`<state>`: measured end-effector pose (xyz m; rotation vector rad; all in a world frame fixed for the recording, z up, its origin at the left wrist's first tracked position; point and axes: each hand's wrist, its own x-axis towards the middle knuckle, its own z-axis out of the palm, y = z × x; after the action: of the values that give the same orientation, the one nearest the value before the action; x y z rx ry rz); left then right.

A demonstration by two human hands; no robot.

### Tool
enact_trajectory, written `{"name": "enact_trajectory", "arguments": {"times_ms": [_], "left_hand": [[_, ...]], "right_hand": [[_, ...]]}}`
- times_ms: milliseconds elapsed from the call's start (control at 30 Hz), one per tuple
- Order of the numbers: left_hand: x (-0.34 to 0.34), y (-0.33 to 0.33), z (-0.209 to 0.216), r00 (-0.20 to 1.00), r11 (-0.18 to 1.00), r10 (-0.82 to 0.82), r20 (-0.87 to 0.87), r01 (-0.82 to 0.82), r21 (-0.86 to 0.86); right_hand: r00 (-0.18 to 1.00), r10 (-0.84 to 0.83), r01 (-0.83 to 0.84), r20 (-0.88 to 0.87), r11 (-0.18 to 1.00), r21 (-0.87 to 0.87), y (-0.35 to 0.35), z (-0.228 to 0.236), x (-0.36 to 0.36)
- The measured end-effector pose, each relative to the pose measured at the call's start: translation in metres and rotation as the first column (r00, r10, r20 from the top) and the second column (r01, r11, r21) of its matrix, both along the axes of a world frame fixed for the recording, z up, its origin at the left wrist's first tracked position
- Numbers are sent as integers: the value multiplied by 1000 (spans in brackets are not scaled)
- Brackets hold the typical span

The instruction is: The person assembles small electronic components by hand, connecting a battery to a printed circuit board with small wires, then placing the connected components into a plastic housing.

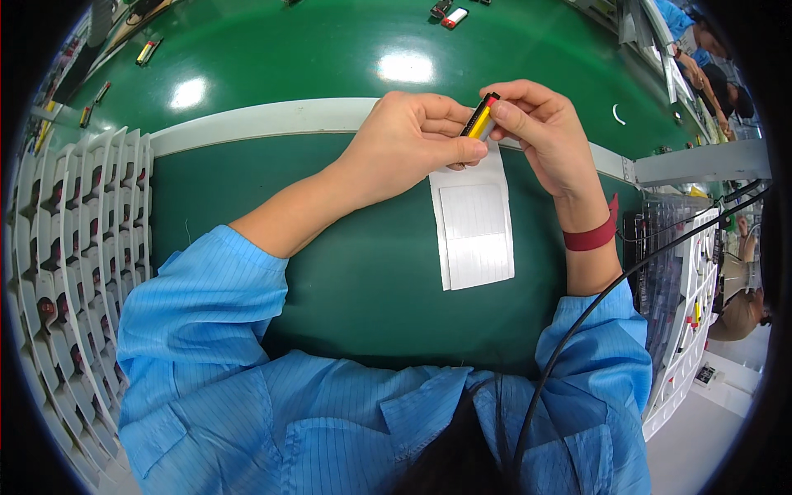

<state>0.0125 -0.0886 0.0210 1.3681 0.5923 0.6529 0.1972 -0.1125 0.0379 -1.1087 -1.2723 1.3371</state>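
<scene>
Over the far side of the green mat, both hands meet at a small flat battery (481,120) with a black edge, yellow tape and a red end. My left hand (404,140) pinches its lower end between thumb and fingers. At its upper end, my right hand (540,124) has its thumb and forefinger closed on it. The battery is tilted, and fingers partly cover it. Just below the hands, white sheets (478,235), seemingly label or adhesive backing, lie on the mat (346,272).
Stacked white trays (82,272) holding small parts line the left side. More white trays (689,318) stand at right, beside a black cable (610,285). Beyond a white raised rail (272,120) lie other batteries (454,18). A co-worker's arm (701,82) shows at upper right.
</scene>
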Motion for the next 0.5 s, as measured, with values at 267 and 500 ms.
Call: {"name": "enact_trajectory", "arguments": {"times_ms": [267,500], "left_hand": [[5,3,-6,943,713,258,-211,-38,700],[48,156,-16,658,461,700,-279,-117,880]], "right_hand": [[993,-102,92,63,985,144,8,-13,10],[522,-698,655,491,696,294,69,-57,134]]}}
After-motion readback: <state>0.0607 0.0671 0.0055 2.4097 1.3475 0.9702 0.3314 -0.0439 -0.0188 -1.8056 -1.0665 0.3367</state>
